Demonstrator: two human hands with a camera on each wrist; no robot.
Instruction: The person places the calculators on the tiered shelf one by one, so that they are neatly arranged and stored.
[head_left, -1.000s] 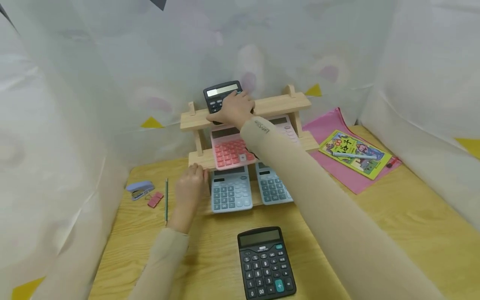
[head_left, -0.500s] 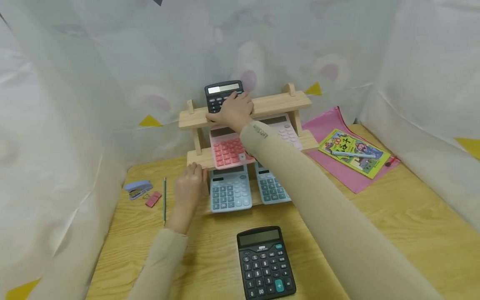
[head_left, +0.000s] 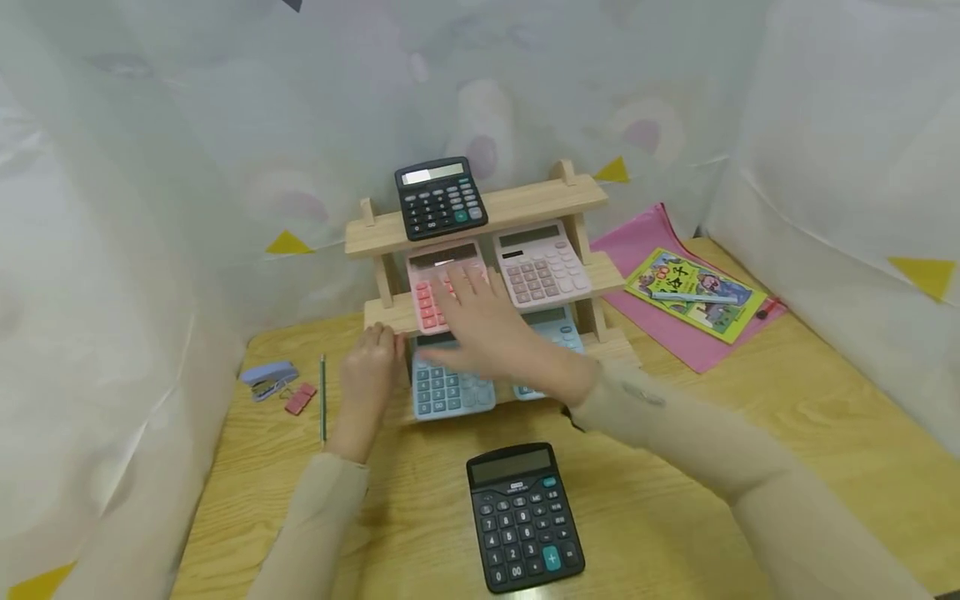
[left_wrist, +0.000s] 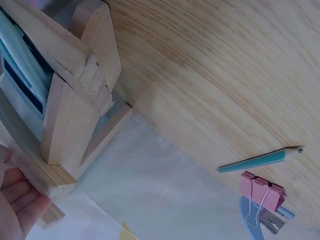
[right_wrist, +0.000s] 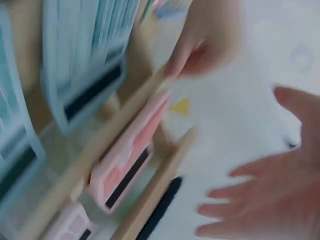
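My left hand (head_left: pixel 369 367) grips the left end of the middle board of a tiered wooden shelf (head_left: pixel 547 202); in the left wrist view its fingers (left_wrist: pixel 22 197) curl at the board's end. My right hand (head_left: pixel 487 321), fingers spread and holding nothing, is in front of the shelf. It partly covers a pink calculator (head_left: pixel 427 308) and two blue calculators (head_left: pixel 453 400) below. A black calculator (head_left: pixel 442 200) leans on the top tier at the left. The pale pink calculator (head_left: pixel 538 267) sits at the right of the middle tier.
Another black calculator (head_left: pixel 525 517) lies on the table in front. At left are a stapler (head_left: pixel 268 377), a pink binder clip (head_left: pixel 300 398) and a pencil (head_left: pixel 323 400). A pink pouch (head_left: pixel 697 358) at right bears a yellow booklet (head_left: pixel 720 317) and a pen (head_left: pixel 693 297).
My right hand has let go of the black calculator on the top tier and drawn back down toward me, fingers spreading. The calculator stays there. My left hand keeps its hold on the shelf.
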